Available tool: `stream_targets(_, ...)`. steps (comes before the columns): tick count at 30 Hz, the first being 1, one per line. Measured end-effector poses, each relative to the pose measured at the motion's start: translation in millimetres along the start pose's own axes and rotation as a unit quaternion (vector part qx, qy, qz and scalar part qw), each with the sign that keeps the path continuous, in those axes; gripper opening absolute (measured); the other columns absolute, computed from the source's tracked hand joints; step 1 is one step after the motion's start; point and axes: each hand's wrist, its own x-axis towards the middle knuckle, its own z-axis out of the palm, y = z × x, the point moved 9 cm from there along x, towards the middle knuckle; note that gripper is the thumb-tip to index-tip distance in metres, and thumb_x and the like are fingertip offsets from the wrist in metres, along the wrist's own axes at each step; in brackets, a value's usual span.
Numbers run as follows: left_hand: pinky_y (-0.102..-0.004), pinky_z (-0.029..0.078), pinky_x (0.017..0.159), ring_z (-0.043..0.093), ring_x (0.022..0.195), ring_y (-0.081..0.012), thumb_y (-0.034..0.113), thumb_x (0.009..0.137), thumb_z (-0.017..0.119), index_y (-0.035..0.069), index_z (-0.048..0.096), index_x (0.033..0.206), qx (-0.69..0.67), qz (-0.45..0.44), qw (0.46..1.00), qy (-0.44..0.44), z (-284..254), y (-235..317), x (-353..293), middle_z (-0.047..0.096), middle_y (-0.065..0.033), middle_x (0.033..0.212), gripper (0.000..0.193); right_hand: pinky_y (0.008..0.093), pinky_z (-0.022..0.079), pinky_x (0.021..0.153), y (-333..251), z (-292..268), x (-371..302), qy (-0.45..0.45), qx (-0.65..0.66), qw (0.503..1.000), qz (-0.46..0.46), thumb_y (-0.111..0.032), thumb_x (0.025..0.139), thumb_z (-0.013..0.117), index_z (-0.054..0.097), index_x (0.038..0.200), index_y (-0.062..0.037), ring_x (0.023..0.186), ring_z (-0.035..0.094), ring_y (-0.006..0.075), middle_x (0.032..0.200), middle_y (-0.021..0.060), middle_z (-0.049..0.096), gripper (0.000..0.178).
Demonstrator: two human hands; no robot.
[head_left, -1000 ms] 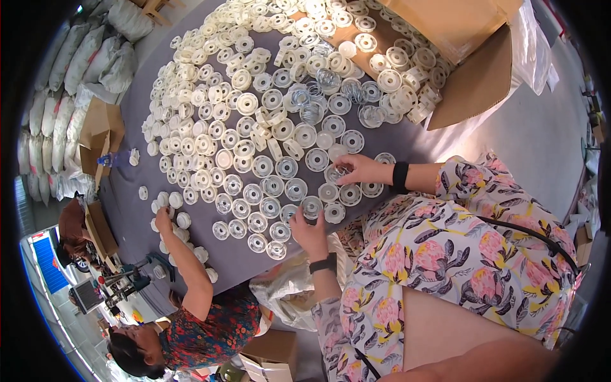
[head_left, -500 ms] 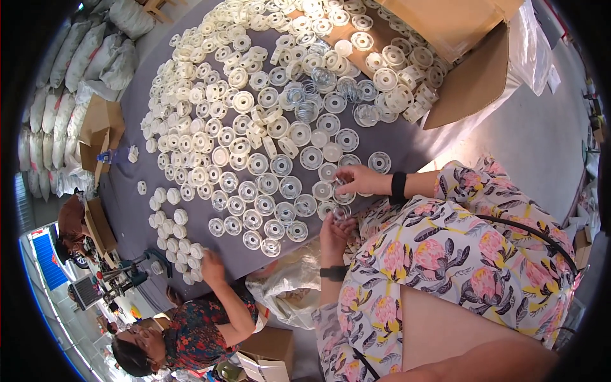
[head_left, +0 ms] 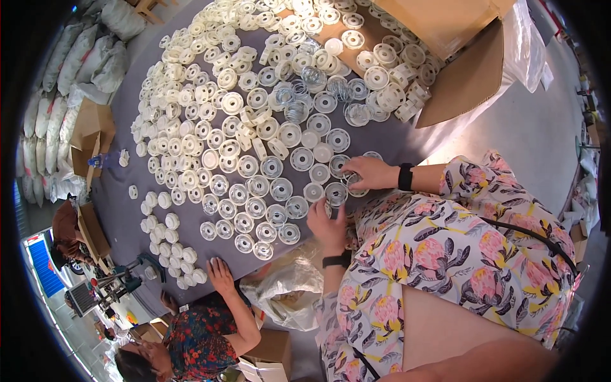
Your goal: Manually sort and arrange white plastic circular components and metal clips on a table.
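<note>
Round white plastic wheels (head_left: 280,189) lie spread over the cloth-covered table, many with shiny wire coils set in them. My left hand (head_left: 327,227) is open, its fingers apart at the near rim of a wheel with a coil in it (head_left: 336,193). Just beyond it, my right hand (head_left: 372,172) bends its fingers round a wire coil (head_left: 356,183) at another wheel; the fingers partly hide both. Loose wire coils (head_left: 296,111) lie heaped on the wheels farther up the table.
An open cardboard box (head_left: 468,70) with wheels spilling out stands at the upper right. Across the table corner a co-worker's hand (head_left: 220,276) lies beside stacked white round parts (head_left: 172,237). A clear plastic bag (head_left: 286,293) hangs below the table edge. Full sacks (head_left: 79,54) are piled at the upper left.
Both hands have lowered to the wheels; the left fingers have spread from the coil they held, which now sits in a wheel. The co-worker's hand has drawn back from the white parts.
</note>
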Motion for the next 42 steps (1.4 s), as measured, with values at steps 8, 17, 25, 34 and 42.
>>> stream_targets(8, -0.0441, 0.037, 0.088, 0.047, 0.107, -0.0334, 0.022, 0.065, 0.075, 0.005, 0.046, 0.122, 0.136, -0.041, 0.989, -0.045, 1, -35, -16, 0.049, -0.0174, 0.116, 0.065, 0.0394, 0.046, 0.081, -9, 8, -5, 0.001, 0.025, 1.000, -0.005, -0.032, 0.072, 0.069, 0.054, 0.112, -0.0055, 0.096, 0.057, 0.0299, 0.103, 0.0134, 0.059, 0.051)
stream_targets(17, -0.0391, 0.041, 0.080, 0.050, 0.094, -0.0306, 0.015, 0.064, 0.075, -0.001, 0.046, 0.116, 0.022, -0.023, 0.999, 0.018, -13, -37, -22, 0.050, -0.0152, 0.103, 0.062, 0.0392, 0.046, 0.081, -17, 16, 0, -0.023, 0.034, 0.999, -0.014, -0.033, 0.072, 0.069, 0.054, 0.112, -0.0069, 0.096, 0.058, 0.0292, 0.102, 0.0121, 0.060, 0.049)
stream_targets(25, -0.0313, 0.042, 0.087, 0.051, 0.099, -0.0200, 0.003, 0.073, 0.069, -0.002, 0.043, 0.119, -0.270, -0.172, 0.942, 0.098, -8, -74, -55, 0.050, -0.0115, 0.111, 0.053, 0.0384, 0.045, 0.084, -35, 28, 9, -0.097, 0.024, 0.995, 0.001, -0.032, 0.074, 0.068, 0.052, 0.115, -0.0090, 0.100, 0.056, 0.0284, 0.106, 0.0115, 0.059, 0.050)
stream_targets(34, -0.0325, 0.046, 0.081, 0.055, 0.088, -0.0225, 0.008, 0.072, 0.071, -0.001, 0.037, 0.127, -0.147, -0.203, 0.968, 0.007, -2, -56, -68, 0.047, -0.0149, 0.114, 0.066, 0.0410, 0.047, 0.079, -76, 65, 19, -0.085, -0.008, 0.983, -0.162, -0.023, 0.065, 0.070, 0.054, 0.111, -0.0048, 0.092, 0.058, 0.0315, 0.100, 0.0139, 0.058, 0.052)
stream_targets(42, -0.0392, 0.044, 0.084, 0.050, 0.101, -0.0360, 0.013, 0.068, 0.074, 0.000, 0.036, 0.130, -0.072, -0.143, 0.987, -0.009, 11, -41, -45, 0.043, -0.0202, 0.115, 0.074, 0.0386, 0.048, 0.075, -80, 53, 13, -0.060, -0.076, 0.973, -0.208, -0.025, 0.068, 0.069, 0.055, 0.107, -0.0089, 0.092, 0.057, 0.0284, 0.099, 0.0102, 0.055, 0.045)
